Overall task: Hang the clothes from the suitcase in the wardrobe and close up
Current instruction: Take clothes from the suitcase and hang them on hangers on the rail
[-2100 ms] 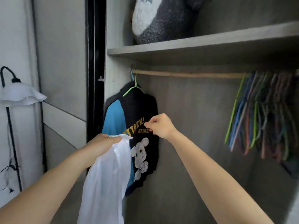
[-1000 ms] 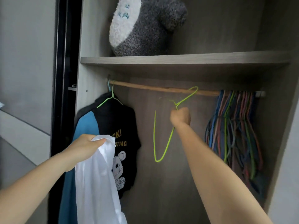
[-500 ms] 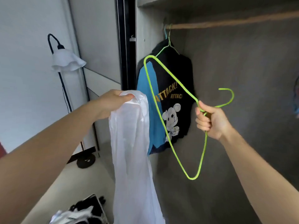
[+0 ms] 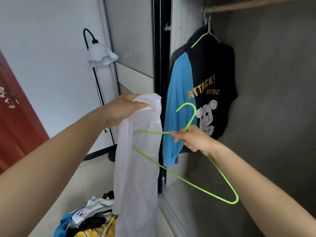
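My left hand (image 4: 125, 108) grips the top of a white garment (image 4: 138, 165) that hangs straight down in front of the wardrobe's left edge. My right hand (image 4: 193, 139) holds a bright green wire hanger (image 4: 188, 181) by its neck, hook pointing up. The hanger's left end disappears into or behind the white cloth. A black and blue T-shirt (image 4: 205, 93) with "ATTACK!" print hangs on the wooden rail (image 4: 256, 6) at the far left of the wardrobe. A pile of clothes (image 4: 89, 219) lies at the bottom of the view.
A floor lamp (image 4: 100, 57) with a white shade stands left of the wardrobe's sliding door (image 4: 131, 48). A red door (image 4: 15, 125) is at the far left. The wardrobe's grey back wall (image 4: 273, 117) fills the right.
My right hand took the green hanger off the rail and brought it down to the white garment, turning it flat. Its left end has now reached the cloth. My view dropped and swung left.
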